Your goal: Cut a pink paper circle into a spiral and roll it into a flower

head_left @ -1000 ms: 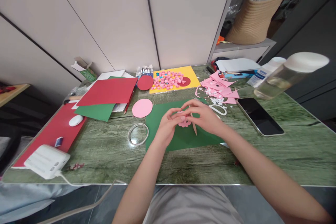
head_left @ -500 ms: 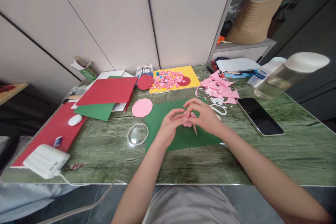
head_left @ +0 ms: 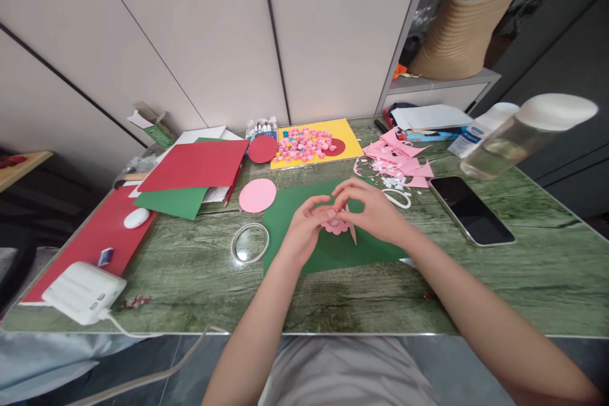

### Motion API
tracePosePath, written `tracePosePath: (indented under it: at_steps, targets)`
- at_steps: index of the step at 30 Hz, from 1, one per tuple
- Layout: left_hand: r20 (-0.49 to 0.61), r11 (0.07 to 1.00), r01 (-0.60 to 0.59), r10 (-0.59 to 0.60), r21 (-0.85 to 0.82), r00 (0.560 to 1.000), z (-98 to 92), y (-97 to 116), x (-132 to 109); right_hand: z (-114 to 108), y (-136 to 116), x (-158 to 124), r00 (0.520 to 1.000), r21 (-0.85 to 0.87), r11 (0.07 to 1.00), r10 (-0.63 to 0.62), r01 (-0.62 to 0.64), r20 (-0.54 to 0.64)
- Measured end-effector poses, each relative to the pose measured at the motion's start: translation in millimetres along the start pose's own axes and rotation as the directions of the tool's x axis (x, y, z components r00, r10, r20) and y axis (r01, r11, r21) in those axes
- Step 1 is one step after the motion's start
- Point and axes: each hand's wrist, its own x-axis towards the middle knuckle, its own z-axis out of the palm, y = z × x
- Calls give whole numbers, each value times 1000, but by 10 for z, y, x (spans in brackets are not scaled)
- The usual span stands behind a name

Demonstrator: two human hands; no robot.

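Both my hands meet over a green paper sheet (head_left: 333, 254) in the middle of the table. My left hand (head_left: 304, 231) pinches a small pink paper flower (head_left: 335, 224) from the left. My right hand (head_left: 375, 212) grips the same flower from the right and also holds a thin wooden stick (head_left: 353, 233) that points down toward me. A pink paper circle (head_left: 257, 195) lies just left of the green sheet.
A white tape ring (head_left: 250, 243) lies left of the sheet. Red and green sheets (head_left: 195, 168), a yellow sheet with several pink pieces (head_left: 311, 143), pink scraps (head_left: 399, 162), a phone (head_left: 471, 210), a bottle (head_left: 518, 133) and a white power bank (head_left: 83, 292) surround the hands.
The pink flower was turned slightly between my fingers. Both hands stayed over the green sheet.
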Motion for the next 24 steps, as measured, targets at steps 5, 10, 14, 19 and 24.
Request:
tracePosePath:
  at_steps: [5, 10, 14, 19, 24]
  targets:
    - [-11, 999, 34, -34, -17, 999, -13, 8, 15, -37, -11, -2, 999, 42, 999, -8, 6, 37]
    - [-5, 999, 37, -37, -18, 999, -31, 6, 22, -48, -28, -1, 998, 60, 998, -15, 11, 56]
    - [-7, 1000, 25, -25, -13, 1000, -41, 8, 21, -46, -23, 6, 998, 68, 998, -18, 14, 68]
    - [-9, 1000, 26, -26, -3, 1000, -30, 20, 12, -38, -9, 0, 997, 58, 998, -12, 8, 71]
    - [-23, 1000, 16, -16, 1, 1000, -26, 17, 13, -31, 12, -6, 994, 22, 999, -28, 26, 110]
